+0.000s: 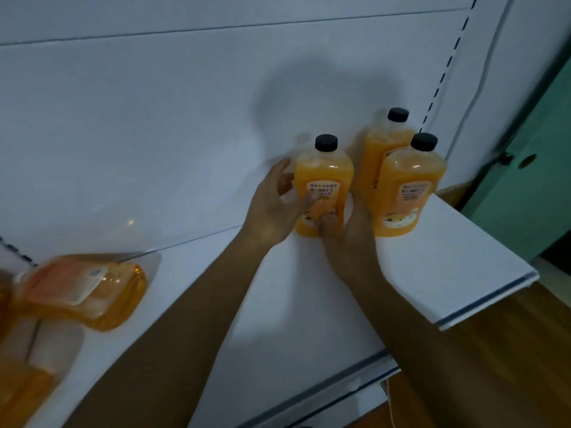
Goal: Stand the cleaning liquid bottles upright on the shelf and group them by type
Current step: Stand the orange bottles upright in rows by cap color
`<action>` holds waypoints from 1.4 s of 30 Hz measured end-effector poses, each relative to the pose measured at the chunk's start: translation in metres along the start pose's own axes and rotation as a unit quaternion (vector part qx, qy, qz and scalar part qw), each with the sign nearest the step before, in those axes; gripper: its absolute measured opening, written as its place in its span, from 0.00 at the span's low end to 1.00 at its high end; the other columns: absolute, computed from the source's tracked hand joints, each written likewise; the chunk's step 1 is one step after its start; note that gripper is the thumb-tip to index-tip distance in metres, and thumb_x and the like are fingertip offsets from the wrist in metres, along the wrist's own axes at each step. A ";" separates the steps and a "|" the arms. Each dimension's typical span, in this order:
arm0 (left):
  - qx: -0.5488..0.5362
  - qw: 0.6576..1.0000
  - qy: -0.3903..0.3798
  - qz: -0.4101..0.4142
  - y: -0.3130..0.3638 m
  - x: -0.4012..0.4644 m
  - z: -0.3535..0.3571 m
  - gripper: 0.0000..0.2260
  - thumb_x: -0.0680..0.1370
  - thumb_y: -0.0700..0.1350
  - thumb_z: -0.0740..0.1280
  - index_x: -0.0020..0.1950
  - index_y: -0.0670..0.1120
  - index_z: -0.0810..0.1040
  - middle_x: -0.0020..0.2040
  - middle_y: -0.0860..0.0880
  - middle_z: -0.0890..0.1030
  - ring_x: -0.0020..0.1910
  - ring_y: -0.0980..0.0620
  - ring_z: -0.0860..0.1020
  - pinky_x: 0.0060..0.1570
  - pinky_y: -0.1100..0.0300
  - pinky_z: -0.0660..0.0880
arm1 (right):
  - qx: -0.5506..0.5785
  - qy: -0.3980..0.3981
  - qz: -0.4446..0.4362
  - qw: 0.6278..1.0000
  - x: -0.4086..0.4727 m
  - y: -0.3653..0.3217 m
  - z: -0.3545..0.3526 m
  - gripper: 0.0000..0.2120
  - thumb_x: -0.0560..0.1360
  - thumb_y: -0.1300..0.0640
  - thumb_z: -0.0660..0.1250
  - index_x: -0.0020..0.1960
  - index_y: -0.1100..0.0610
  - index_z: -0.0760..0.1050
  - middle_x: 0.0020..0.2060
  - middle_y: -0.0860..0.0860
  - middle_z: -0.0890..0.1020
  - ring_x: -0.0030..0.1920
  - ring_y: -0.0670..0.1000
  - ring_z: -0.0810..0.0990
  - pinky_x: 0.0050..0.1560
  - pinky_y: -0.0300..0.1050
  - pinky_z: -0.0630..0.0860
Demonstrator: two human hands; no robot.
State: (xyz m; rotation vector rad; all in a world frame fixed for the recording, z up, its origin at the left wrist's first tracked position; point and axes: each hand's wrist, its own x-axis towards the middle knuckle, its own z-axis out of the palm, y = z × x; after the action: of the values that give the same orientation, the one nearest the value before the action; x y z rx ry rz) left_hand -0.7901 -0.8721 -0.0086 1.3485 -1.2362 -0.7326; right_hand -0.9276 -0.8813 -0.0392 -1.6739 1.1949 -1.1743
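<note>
Three orange bottles with black caps stand upright on the white shelf (309,304). The left one (324,174) is held at its lower half by both hands: my left hand (272,208) wraps its left side and my right hand (349,230) presses its front and right side. Two more upright bottles stand to the right, one in front (408,186) and one behind it (383,143). At the far left an amber bottle (89,288) lies on its side. More orange bottles (18,387) show blurred at the left edge.
The white back panel (185,118) rises behind the shelf. A slotted upright (448,63) runs along the shelf's right end. Beyond it are a green door (531,180) and brown floor (494,366). The shelf's front edge (488,301) runs diagonally at the right.
</note>
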 end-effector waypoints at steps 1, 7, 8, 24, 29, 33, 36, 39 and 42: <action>0.005 1.000 0.017 -0.010 0.000 -0.005 -0.002 0.32 0.72 0.47 0.75 0.73 0.48 0.65 0.62 0.51 0.76 0.60 0.54 0.76 0.51 0.66 0.77 | -0.052 0.020 0.004 0.998 -0.005 -0.001 -0.001 0.28 0.78 0.55 0.66 0.74 0.59 0.59 0.70 0.56 0.68 0.70 0.55 0.66 0.70 0.54 0.67; 0.102 0.990 0.096 -0.028 -0.003 -0.062 -0.036 0.27 0.75 0.52 0.71 0.72 0.53 0.66 0.60 0.57 0.73 0.53 0.60 0.76 0.41 0.75 0.71 | -0.059 -0.007 -0.007 0.998 -0.049 -0.025 0.010 0.18 0.75 0.55 0.71 0.60 0.52 0.67 0.55 0.48 0.74 0.54 0.48 0.75 0.55 0.44 0.77; 0.119 0.987 0.107 -0.026 -0.003 -0.074 -0.047 0.26 0.75 0.52 0.71 0.71 0.53 0.67 0.60 0.58 0.73 0.52 0.62 0.76 0.41 0.76 0.71 | -0.048 -0.042 -0.012 0.998 -0.057 -0.030 0.019 0.17 0.75 0.55 0.70 0.59 0.50 0.67 0.53 0.46 0.75 0.52 0.47 0.76 0.52 0.39 0.76; 0.178 0.964 0.199 -0.013 0.028 -0.272 -0.258 0.13 0.79 0.44 0.68 0.63 0.45 0.77 0.53 0.54 0.81 0.53 0.59 0.80 0.52 0.61 0.78 | -0.369 -0.259 -0.247 0.858 -0.135 -0.114 0.240 0.36 0.68 0.33 0.67 0.68 0.49 0.63 0.64 0.53 0.72 0.66 0.58 0.69 0.62 0.59 0.67; 0.166 0.968 0.185 -0.018 0.029 -0.278 -0.264 0.14 0.78 0.45 0.68 0.64 0.47 0.76 0.52 0.54 0.81 0.53 0.61 0.79 0.54 0.61 0.78 | -0.474 -0.189 -0.310 0.802 -0.139 -0.109 0.243 0.24 0.76 0.44 0.62 0.69 0.51 0.63 0.61 0.55 0.75 0.61 0.60 0.73 0.56 0.58 0.70; 0.158 0.963 0.214 -0.036 0.027 -0.267 -0.254 0.16 0.78 0.47 0.68 0.65 0.49 0.74 0.55 0.55 0.79 0.55 0.60 0.77 0.52 0.64 0.77 | -0.412 -0.203 -0.250 0.852 -0.133 -0.109 0.218 0.23 0.77 0.44 0.62 0.68 0.53 0.64 0.59 0.54 0.77 0.58 0.59 0.76 0.57 0.59 0.71; 0.115 0.959 0.253 -0.047 0.026 -0.250 -0.240 0.16 0.79 0.46 0.67 0.66 0.48 0.73 0.57 0.55 0.78 0.55 0.61 0.77 0.50 0.70 0.74 | -0.154 -0.232 -0.056 0.959 -0.122 -0.116 0.188 0.21 0.76 0.44 0.65 0.64 0.55 0.70 0.56 0.53 0.79 0.53 0.56 0.79 0.54 0.56 0.77; 0.112 0.951 0.284 -0.057 0.026 -0.230 -0.215 0.18 0.79 0.50 0.66 0.68 0.49 0.70 0.61 0.56 0.75 0.54 0.63 0.75 0.43 0.76 0.70 | 0.138 -0.262 0.168 0.940 -0.115 -0.117 0.156 0.18 0.78 0.46 0.64 0.60 0.57 0.75 0.54 0.57 0.83 0.50 0.57 0.83 0.48 0.57 0.81; 0.064 0.952 0.276 -0.113 0.023 -0.212 -0.194 0.22 0.80 0.53 0.63 0.73 0.50 0.65 0.68 0.52 0.72 0.61 0.56 0.73 0.54 0.62 0.74 | 0.294 -0.308 0.232 0.875 -0.112 -0.105 0.130 0.18 0.79 0.46 0.61 0.62 0.56 0.77 0.53 0.56 0.84 0.51 0.58 0.84 0.45 0.55 0.81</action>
State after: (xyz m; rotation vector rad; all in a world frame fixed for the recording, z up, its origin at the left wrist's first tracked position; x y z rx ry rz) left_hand -0.6709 -0.6104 0.0043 1.6768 -0.6964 -0.3871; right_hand -0.7920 -0.7365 -0.0081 -1.0722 0.6711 -0.5424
